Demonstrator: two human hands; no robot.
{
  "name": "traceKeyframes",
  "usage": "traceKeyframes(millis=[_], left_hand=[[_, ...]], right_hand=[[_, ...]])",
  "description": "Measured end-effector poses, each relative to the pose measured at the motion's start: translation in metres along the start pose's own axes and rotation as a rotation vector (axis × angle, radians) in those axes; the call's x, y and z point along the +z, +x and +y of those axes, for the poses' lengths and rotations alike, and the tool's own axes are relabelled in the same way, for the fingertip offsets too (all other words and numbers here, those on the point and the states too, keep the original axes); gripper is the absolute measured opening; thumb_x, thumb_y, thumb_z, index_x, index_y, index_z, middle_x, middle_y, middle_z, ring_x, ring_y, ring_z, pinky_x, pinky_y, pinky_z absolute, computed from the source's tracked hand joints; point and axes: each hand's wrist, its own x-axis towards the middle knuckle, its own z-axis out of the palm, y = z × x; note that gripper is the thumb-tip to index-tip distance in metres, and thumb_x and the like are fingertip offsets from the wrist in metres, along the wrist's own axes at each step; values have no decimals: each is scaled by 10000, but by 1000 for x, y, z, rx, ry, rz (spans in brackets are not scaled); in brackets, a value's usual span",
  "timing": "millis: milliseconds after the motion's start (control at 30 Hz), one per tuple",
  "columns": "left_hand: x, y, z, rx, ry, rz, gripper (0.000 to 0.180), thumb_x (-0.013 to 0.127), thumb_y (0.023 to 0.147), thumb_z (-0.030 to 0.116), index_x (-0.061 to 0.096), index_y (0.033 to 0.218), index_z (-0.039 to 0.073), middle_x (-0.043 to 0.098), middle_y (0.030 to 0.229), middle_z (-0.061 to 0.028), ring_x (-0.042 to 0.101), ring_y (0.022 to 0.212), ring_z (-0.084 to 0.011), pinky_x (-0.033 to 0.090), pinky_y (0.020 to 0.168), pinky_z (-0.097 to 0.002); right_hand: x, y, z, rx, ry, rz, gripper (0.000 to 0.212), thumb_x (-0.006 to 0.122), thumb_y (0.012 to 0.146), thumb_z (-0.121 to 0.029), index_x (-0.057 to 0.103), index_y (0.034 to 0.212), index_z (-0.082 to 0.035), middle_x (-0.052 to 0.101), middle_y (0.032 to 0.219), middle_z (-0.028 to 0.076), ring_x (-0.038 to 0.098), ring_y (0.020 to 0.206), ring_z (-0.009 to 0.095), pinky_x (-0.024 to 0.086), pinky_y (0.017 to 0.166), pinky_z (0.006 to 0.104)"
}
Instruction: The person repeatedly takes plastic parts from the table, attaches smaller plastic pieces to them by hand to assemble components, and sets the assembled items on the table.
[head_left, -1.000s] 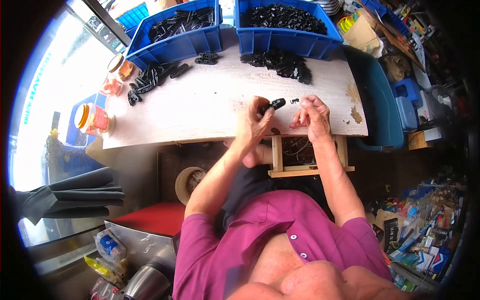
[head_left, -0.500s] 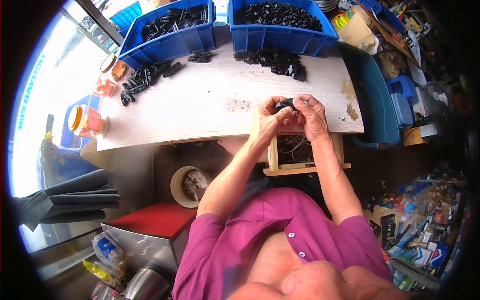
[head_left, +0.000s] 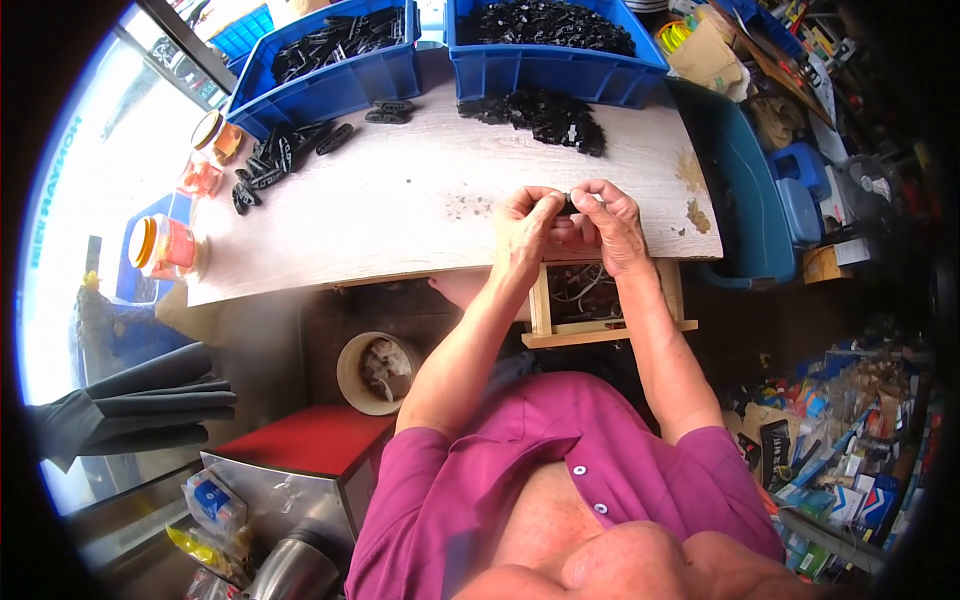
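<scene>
Over the near right part of the table, my left hand (head_left: 524, 226) and my right hand (head_left: 614, 228) meet, fingertips pinched together. Between them is a small black plastic piece (head_left: 570, 204), mostly covered by my fingers. Both hands grip it, and its full shape cannot be made out. Beyond my hands lies a heap of small black plastic parts (head_left: 545, 120). Toward the left is a pile of long oval black plastic pieces (head_left: 270, 160), with a couple more oval pieces (head_left: 390, 111) set apart near the bin.
Two blue bins of black parts, a left one (head_left: 330, 92) and a right one (head_left: 560, 75), stand at the back. Lidded jars (head_left: 165, 246) line the left edge. Below the tabletop an open wooden drawer (head_left: 610, 333) juts out. A teal tub (head_left: 745, 190) stands on the right.
The black piece is now more covered by my fingers, and my left fingers have closed nearer to my right ones. The whole view has shifted slightly.
</scene>
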Motion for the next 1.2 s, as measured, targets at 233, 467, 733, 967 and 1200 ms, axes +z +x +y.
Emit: traceKeyframes(millis=[233, 467, 733, 967, 1200], left_hand=[[-7, 3, -2, -29, -59, -3, 177, 674, 899, 172, 621, 949, 10, 641, 777, -49, 623, 595, -103, 541, 559, -222], [-12, 3, 6, -38, 37, -171, 233, 667, 887, 99, 605, 1085, -8, 660, 842, -62, 638, 698, -113, 533, 656, -227], [-15, 4, 6, -37, 83, -239, 234, 643, 875, 40, 604, 1100, -14, 665, 848, -58, 628, 711, -108, 506, 669, -224], [-13, 3, 7, -37, 90, -231, 209, 642, 877, 55, 616, 1072, -17, 666, 845, -63, 638, 709, -107, 523, 662, -218], [-6, 3, 8, -93, 110, -106, 269, 681, 895, 164, 618, 1079, -22, 668, 848, -65, 660, 680, -129, 565, 673, -230]], right_hand=[[9, -2, -7, 3, 5, -5, 120, 712, 869, -171, 659, 930, -83, 607, 669, -41, 455, 501, 13, 348, 473, 173], [0, 1, 9, -104, 60, 15, 127, 722, 863, -143, 686, 961, -71, 625, 695, -41, 461, 530, 15, 367, 514, 167], [0, -2, 7, -92, 123, 50, 152, 744, 845, -135, 697, 975, -73, 642, 705, -44, 470, 528, 32, 381, 528, 181], [-1, -1, 9, -64, 72, 44, 136, 756, 839, -145, 705, 944, -75, 642, 701, -33, 476, 536, 26, 369, 517, 175], [-6, 0, 12, -31, 55, 18, 212, 757, 845, -212, 697, 997, -78, 640, 691, -18, 504, 562, 27, 389, 533, 177]])
